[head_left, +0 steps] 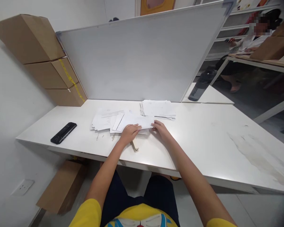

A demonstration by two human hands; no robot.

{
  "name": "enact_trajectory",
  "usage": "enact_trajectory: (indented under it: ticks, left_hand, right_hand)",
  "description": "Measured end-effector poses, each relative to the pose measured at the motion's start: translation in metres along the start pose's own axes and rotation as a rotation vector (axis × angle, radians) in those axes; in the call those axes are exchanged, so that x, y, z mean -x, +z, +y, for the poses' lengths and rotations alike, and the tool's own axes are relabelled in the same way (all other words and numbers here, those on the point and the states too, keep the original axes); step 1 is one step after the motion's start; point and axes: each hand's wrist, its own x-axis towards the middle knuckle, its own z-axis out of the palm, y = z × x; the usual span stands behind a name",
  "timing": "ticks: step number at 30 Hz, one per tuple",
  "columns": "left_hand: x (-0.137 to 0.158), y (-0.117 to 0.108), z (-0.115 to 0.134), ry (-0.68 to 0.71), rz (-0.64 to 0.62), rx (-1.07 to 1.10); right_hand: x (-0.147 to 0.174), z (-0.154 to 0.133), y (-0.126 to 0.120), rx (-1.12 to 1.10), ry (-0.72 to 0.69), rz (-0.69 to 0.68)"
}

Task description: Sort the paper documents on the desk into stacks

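My left hand (129, 133) lies with its fingers stretched out on the near edge of a white sheet of paper (132, 120). The fingers of my right hand (160, 128) pinch the right end of that same paper; whether it is one sheet or several I cannot tell. Under and left of it spreads a loose pile of printed papers (101, 120). Behind it, a neater stack of papers (157, 108) rests near the white panel. A slim beige object with a metal end, perhaps a stapler (134, 145), pokes out below my left hand, its far end hidden.
On the left of the white desk (203, 135) lies a black phone (63, 132). Cardboard boxes (44, 72) are stacked by the wall, beside an upright white panel (137, 63). A dark bottle (202, 84) stands back right. Beyond, another person (251, 42) sits at a table.
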Motion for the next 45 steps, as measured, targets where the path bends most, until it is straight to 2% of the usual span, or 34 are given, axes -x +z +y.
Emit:
enact_trajectory:
  ticks: [5, 7, 9, 13, 15, 18, 21, 25, 28, 30, 32, 35, 38, 41, 45]
  left_hand:
    - [-0.001, -0.003, 0.003, -0.040, 0.065, 0.155]
    - [0.000, -0.004, 0.005, -0.083, 0.174, 0.289]
    - [0.001, -0.005, 0.005, -0.181, 0.396, 0.477]
    - [0.000, -0.010, 0.001, -0.412, 0.946, 0.854]
    - [-0.002, -0.014, -0.004, -0.458, 1.078, 1.055]
    - [-0.006, -0.017, -0.011, -0.486, 1.073, 1.312]
    - [-0.007, -0.016, -0.017, -0.567, 1.072, 1.414]
    - [-0.004, -0.012, -0.027, -0.692, 1.129, 1.362]
    - [0.001, -0.008, -0.035, -0.669, 1.139, 1.305]
    - [0.002, -0.004, -0.034, -0.610, 1.140, 1.315]
    - [0.002, 0.000, -0.028, -0.536, 1.098, 1.328]
    - [-0.001, -0.002, -0.010, -0.460, 0.970, 1.324]
    - [-0.002, -0.010, 0.005, -0.400, 0.904, 1.295]
    - [0.000, -0.017, 0.006, -0.367, 0.918, 1.254]
    - [0.002, -0.012, -0.009, -0.390, 0.989, 1.168]
  right_hand:
    - [-0.001, -0.001, 0.000, -0.031, -0.007, 0.028]
    - [-0.003, 0.002, -0.001, -0.052, -0.022, 0.048]
    - [-0.004, 0.004, -0.003, -0.066, -0.044, 0.073]
    - [-0.003, 0.001, -0.004, 0.041, -0.121, 0.133]
    - [-0.001, -0.003, -0.002, 0.130, -0.184, 0.131]
    - [0.003, -0.009, 0.002, 0.155, -0.234, 0.015]
    - [0.007, -0.013, 0.009, 0.109, -0.222, -0.157]
    - [0.019, -0.017, 0.027, 0.049, -0.204, -0.305]
    - [0.029, -0.013, 0.047, 0.011, -0.248, -0.338]
    - [0.031, -0.005, 0.058, 0.027, -0.271, -0.265]
    - [0.029, 0.006, 0.062, 0.039, -0.242, -0.132]
    - [0.024, 0.016, 0.057, 0.006, -0.169, 0.060]
    - [0.020, 0.014, 0.043, -0.037, -0.175, 0.178]
    - [0.016, 0.004, 0.030, -0.029, -0.211, 0.253]
    - [0.007, -0.005, 0.015, 0.042, -0.212, 0.316]
